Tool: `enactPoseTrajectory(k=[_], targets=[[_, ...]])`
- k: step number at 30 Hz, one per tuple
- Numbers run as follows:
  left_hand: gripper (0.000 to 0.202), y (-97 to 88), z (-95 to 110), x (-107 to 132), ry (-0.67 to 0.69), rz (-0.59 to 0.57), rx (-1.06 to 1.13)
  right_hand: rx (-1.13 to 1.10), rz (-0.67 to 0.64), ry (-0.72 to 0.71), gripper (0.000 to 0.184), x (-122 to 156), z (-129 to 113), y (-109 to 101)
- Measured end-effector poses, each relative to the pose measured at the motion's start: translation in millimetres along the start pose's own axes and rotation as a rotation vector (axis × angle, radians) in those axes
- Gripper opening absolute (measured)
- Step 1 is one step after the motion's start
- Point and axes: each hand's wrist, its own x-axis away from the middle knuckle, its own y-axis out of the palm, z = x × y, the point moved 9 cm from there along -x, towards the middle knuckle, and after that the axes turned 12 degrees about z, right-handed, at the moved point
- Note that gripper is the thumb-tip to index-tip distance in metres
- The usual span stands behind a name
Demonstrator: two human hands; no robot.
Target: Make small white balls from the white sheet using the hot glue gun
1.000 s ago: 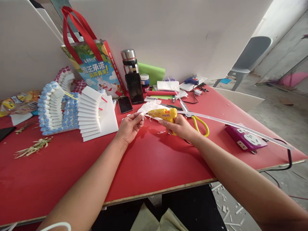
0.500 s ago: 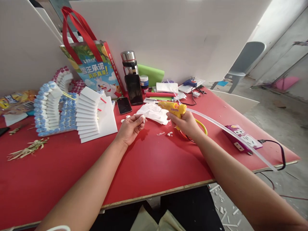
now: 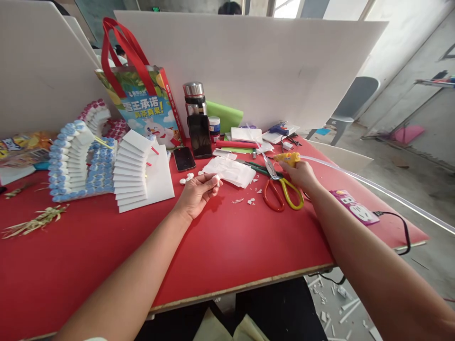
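Observation:
Between the thumb and fingers of my left hand (image 3: 199,194) is a small white piece (image 3: 217,179), mostly covered by the fingertips. My right hand (image 3: 300,174) is wrapped round a yellow hot glue gun (image 3: 287,158), off to the right over the table. A long clear glue stick (image 3: 350,174) trails from the gun's back end. Scissors with one red and one yellow handle (image 3: 292,194) lie just left of my right hand, blades pointing away. Thin white sheets (image 3: 231,170) lie beyond my left hand, with small white lumps (image 3: 186,179) beside it and white scraps (image 3: 250,201) nearer me.
On the left of the red table (image 3: 227,255) stand a fanned white board model (image 3: 131,175) and blue-and-white folded pieces (image 3: 71,166). Behind are phones (image 3: 184,159), a steel flask (image 3: 195,97) and a shopping bag (image 3: 149,104). A purple power strip (image 3: 355,208) lies at right.
My right hand has moved the glue gun to the right, away from my left hand, uncovering the scissors. My left hand still pinches the white piece. The view has tilted up slightly.

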Motion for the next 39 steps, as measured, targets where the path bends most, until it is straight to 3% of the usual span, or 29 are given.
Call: enactPoseTrajectory(k=[3, 11, 18, 26, 30, 33, 35, 39], targets=[[0.025, 0.3, 0.1, 0.9, -0.007, 0.007, 0.007, 0.12, -0.017, 0.025, 0.051, 2.3, 8.1, 3.6], [0.023, 3.1, -2.5, 2.1, -0.011, -0.031, 0.022, 0.454, -0.072, -0.056, 0.042, 26.2, -8.4, -13.3], [0.022, 3.8, -4.9, 1.5, -0.019, -0.032, 0.032, 0.432, -0.04, -0.073, 0.038, 33.7, -14.9, -15.0], [0.024, 3.5, -5.9, 0.6, -0.026, -0.037, 0.032, 0.615, -0.203, -0.107, 0.039, 37.1, -15.1, -12.7], [0.025, 5.7, -5.1, 1.9, -0.034, -0.034, 0.041, 0.705, -0.236, -0.155, 0.037, 55.4, -25.0, -25.2], [0.025, 6.8, -4.7, 2.8, -0.045, -0.03, 0.056, 0.771, -0.217, -0.221, 0.033, 85.2, -48.3, -42.7], [0.025, 7.3, -4.9, 3.1, -0.055, -0.034, 0.071, 0.726, -0.187, -0.326, 0.035, 108.6, -80.0, -49.2], [0.025, 6.7, -5.9, 2.7, -0.068, -0.029, 0.1, 0.01, -0.195, -0.498, 0.031, 143.4, -161.6, -32.6]])
